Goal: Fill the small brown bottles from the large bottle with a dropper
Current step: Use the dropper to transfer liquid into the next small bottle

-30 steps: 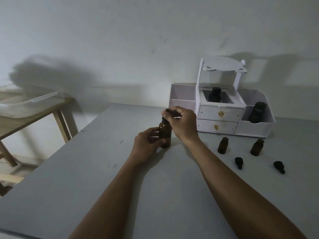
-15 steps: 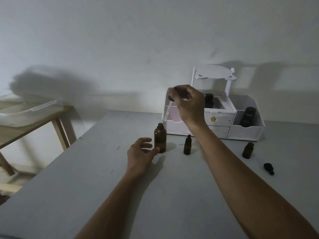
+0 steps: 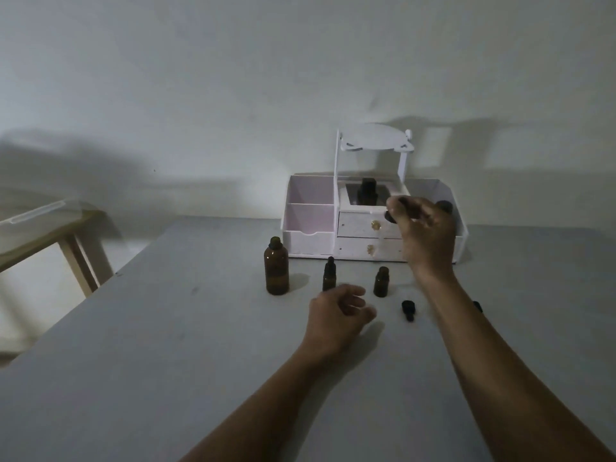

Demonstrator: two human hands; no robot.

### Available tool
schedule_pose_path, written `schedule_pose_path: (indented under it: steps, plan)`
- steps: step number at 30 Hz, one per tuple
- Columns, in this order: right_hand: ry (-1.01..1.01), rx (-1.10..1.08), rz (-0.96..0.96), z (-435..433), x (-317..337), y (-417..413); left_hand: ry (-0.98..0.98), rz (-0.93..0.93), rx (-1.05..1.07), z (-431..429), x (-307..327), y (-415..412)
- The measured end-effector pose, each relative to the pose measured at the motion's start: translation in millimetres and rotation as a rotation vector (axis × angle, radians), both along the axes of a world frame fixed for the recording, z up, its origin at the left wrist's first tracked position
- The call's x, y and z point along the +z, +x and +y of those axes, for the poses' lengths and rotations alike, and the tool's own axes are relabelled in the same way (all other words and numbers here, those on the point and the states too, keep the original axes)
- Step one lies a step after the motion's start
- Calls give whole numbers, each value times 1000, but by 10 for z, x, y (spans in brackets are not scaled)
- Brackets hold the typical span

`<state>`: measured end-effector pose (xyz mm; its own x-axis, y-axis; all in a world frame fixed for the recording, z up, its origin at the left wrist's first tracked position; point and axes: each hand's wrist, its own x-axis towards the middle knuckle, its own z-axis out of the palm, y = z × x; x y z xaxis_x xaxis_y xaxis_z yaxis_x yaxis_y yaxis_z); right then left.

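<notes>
The large brown bottle [image 3: 276,266] stands uncapped on the grey table [image 3: 166,345]. To its right stand two small brown bottles: one with a black cap [image 3: 329,274] and one uncapped [image 3: 381,281]. My right hand [image 3: 425,230] is raised above the uncapped small bottle and pinches the dropper's black bulb [image 3: 390,215]; its thin glass tube is barely visible below. My left hand [image 3: 336,315] hovers over the table just in front of the capped small bottle, fingers loosely curled, holding nothing.
A loose black cap [image 3: 408,308] lies right of my left hand; another [image 3: 477,306] peeks out behind my right forearm. A white drawer organizer [image 3: 310,225] holding dark bottles stands at the wall. A wooden side table with a clear tub [image 3: 40,218] is at the left.
My right hand carried the dropper from above the large bottle rightward to above the uncapped small bottle. My left hand let go of the large bottle and moved right.
</notes>
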<state>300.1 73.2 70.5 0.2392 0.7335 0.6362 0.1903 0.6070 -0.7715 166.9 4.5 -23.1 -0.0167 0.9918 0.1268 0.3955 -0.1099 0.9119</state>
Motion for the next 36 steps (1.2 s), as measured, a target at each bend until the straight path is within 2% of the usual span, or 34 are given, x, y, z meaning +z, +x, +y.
schedule_pose_path:
  steps: [8, 22, 36]
  plan:
    - [-29, -93, 53, 121, -219, 240, 11, -115, 156, 393, -29, 267]
    - [-4, -128, -48, 193, -316, 235, 42, -68, 132, 663, -43, 361]
    - [48, -105, -27, 201, -360, 185, 92, -82, 133, 587, -32, 378]
